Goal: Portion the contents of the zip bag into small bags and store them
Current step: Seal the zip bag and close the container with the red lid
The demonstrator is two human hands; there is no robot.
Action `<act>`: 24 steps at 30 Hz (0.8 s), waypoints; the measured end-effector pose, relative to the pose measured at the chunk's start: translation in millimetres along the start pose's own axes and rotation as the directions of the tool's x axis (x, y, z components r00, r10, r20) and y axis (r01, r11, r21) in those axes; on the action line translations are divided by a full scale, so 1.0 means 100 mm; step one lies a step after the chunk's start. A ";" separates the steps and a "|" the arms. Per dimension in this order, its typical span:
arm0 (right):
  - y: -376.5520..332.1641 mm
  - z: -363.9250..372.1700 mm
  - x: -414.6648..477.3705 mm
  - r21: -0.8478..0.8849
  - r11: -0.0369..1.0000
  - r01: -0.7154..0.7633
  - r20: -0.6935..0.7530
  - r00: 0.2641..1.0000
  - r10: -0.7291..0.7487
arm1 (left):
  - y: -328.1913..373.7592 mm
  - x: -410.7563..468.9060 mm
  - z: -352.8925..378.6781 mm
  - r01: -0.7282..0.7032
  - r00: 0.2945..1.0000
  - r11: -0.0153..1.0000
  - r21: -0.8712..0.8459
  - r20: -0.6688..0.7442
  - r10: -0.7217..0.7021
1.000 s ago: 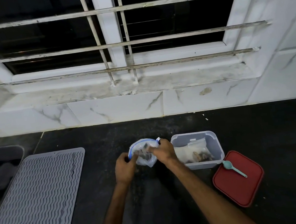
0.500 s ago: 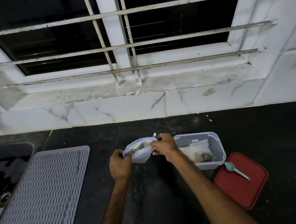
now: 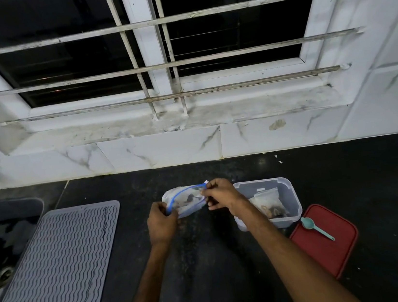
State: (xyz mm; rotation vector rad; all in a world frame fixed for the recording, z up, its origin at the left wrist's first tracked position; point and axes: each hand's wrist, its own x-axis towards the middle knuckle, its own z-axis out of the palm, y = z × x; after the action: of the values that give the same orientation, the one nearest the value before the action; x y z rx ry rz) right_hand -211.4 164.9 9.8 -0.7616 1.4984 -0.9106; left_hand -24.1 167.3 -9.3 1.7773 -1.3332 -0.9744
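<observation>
Body in view: two arms only, cut off by the bottom edge. Left forearm: bare along its whole visible length, slender, narrowing to the wrist. Right forearm: likewise bare, and looks broader where it lies nearer the wide-angle lens. Left hand: bare, with the back and knuckles showing. Right hand: bare, with the back, knuckles and thumb showing. Nails too small to assess. Upper arms and clothing lie outside the frame.
</observation>
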 end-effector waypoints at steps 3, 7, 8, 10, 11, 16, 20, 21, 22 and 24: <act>0.06 -0.02 0.00 -0.051 0.992 0.112 -0.058 0.992 -0.115 | 0.02 -0.03 -0.03 -0.018 1.000 0.998 0.054 0.010 0.017; 0.10 -0.13 0.02 -0.222 0.893 0.392 0.055 0.919 -0.390 | 0.07 -0.05 -0.08 0.260 0.940 0.917 -0.303 0.296 -0.169; 0.12 -0.17 0.03 -0.221 0.875 0.431 0.114 0.902 -0.416 | 0.08 -0.03 -0.11 0.347 0.916 0.866 -0.359 0.328 -0.231; 0.13 -0.22 0.03 -0.175 0.867 0.466 0.192 0.880 -0.435 | 0.11 0.02 -0.18 0.499 0.858 0.732 -0.463 0.384 -0.342; 0.13 -0.23 0.03 -0.147 0.874 0.464 0.207 0.878 -0.431 | 0.13 0.04 -0.22 0.549 0.830 0.677 -0.491 0.412 -0.375; 0.12 -0.24 0.06 -0.039 0.912 0.408 0.150 0.905 -0.399 | 0.17 0.08 -0.35 0.637 0.768 0.543 -0.548 0.510 -0.386; 0.03 -0.18 0.02 -0.011 0.904 0.428 -0.015 0.904 -0.428 | 0.11 0.08 -0.41 0.616 0.776 0.584 -0.528 0.534 -0.337; 0.01 -0.18 0.02 -0.062 0.894 0.443 -0.093 0.890 -0.447 | 0.07 0.09 -0.42 0.563 0.815 0.636 -0.527 0.480 -0.325; 0.01 -0.17 0.03 -0.148 0.871 0.469 -0.177 0.854 -0.489 | 0.02 0.10 -0.41 0.471 0.877 0.694 -0.544 0.374 -0.302; 0.01 -0.11 0.02 -0.331 0.803 0.495 -0.298 0.753 -0.587 | 0.01 0.05 -0.35 0.230 0.973 0.814 -0.533 0.116 -0.199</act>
State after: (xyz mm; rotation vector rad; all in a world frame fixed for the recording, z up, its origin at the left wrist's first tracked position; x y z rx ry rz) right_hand -222.6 164.9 8.4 -1.2994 1.7854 -1.4066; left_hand 7.0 165.2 7.4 1.4735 -0.7735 -1.3767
